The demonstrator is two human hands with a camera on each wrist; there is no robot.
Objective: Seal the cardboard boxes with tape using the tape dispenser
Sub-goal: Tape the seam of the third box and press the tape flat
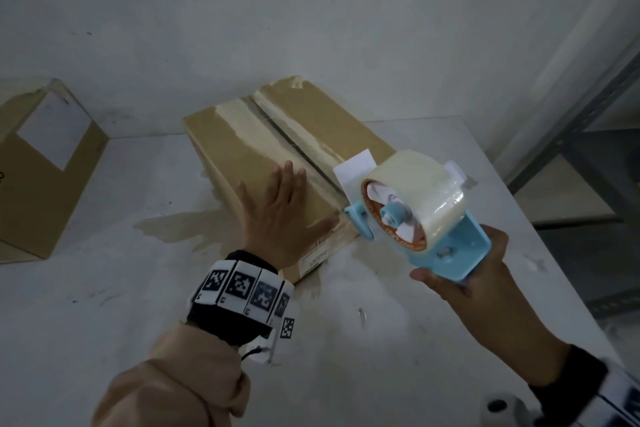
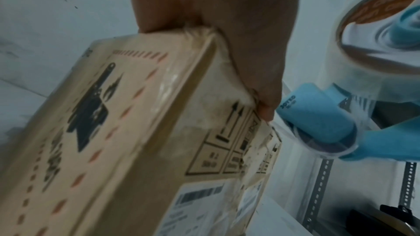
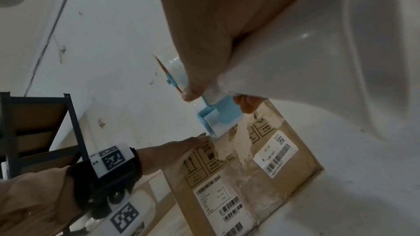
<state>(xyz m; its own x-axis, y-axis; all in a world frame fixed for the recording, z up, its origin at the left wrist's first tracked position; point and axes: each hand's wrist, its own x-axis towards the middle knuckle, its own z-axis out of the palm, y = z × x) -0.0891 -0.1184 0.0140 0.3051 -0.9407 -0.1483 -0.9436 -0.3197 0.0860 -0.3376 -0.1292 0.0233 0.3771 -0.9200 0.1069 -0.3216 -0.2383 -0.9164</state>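
A brown cardboard box (image 1: 242, 149) lies on the white table (image 1: 346, 357), old tape strips flanking its dark centre seam. My left hand (image 1: 277, 215) presses flat on the box's near top corner, fingers straight, thumb stretched toward the seam's near end. My right hand (image 1: 460, 281) grips the handle of a light-blue tape dispenser (image 1: 450, 246) carrying a clear tape roll (image 1: 422, 191); its nose hovers at the box's near right edge. In the left wrist view the blue roller (image 2: 318, 119) sits just right of my thumb at the box (image 2: 136, 132) corner. The right wrist view shows the dispenser (image 3: 218, 114) above the labelled box (image 3: 250, 177).
A second cardboard box (image 1: 41, 166) with a white label stands at the far left of the table. A dark metal shelf (image 1: 588, 156) stands beyond the table's right edge. A white wall (image 1: 311, 10) runs behind the boxes. A brownish stain marks the table beside the box.
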